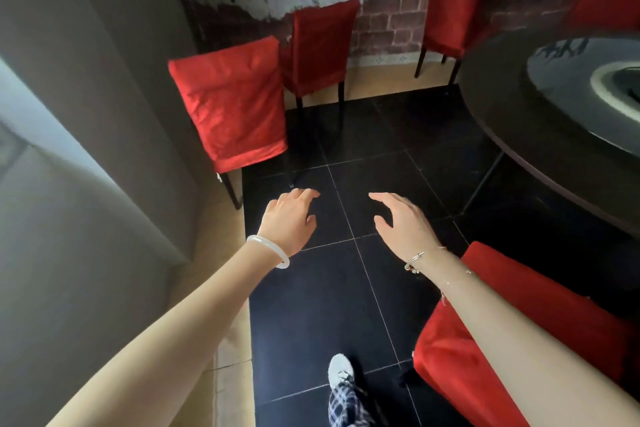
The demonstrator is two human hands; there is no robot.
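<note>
The black tiled floor [346,288] is carrying a red-covered chair [232,104] beside the left wall, other red chairs [320,45], a round dark table [540,121] and a grey shoe [341,371].

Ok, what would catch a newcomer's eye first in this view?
The red chair ahead on the left, bright against the black tiled floor. Then the left hand and right hand, both open and empty, stretched out toward it. A dark round table fills the right.
</note>
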